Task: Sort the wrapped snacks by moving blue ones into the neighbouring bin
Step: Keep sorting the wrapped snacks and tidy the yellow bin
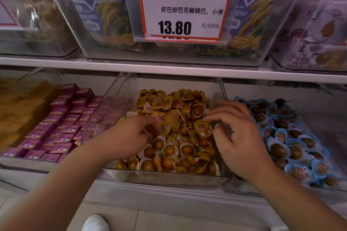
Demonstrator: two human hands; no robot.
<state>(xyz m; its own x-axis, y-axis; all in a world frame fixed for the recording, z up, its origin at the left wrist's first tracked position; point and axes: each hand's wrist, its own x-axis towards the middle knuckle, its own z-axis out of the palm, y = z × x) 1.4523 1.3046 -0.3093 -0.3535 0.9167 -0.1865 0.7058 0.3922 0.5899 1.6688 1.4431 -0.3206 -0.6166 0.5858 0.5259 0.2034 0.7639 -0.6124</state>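
Note:
The middle clear bin (pixel 169 177) holds a heap of yellow-wrapped snacks (pixel 180 142). The neighbouring bin on the right is filled with blue-wrapped snacks (pixel 293 137). I see no blue wrapper in the visible part of the yellow heap. My left hand (pixel 135 137) reaches into the left side of the heap with its fingers curled down among the yellow snacks; its fingertips are hidden. My right hand (pixel 238 133) hovers over the right side of the heap near the divider, fingers spread and loosely bent, with nothing clearly held.
Purple boxed snacks (pixel 62 124) fill the bin to the left, with golden packs (pixel 20 107) beyond. A white shelf edge (pixel 169 69) runs above, carrying clear bins and a price tag (pixel 185 8). A white shoe (pixel 96 223) shows on the floor below.

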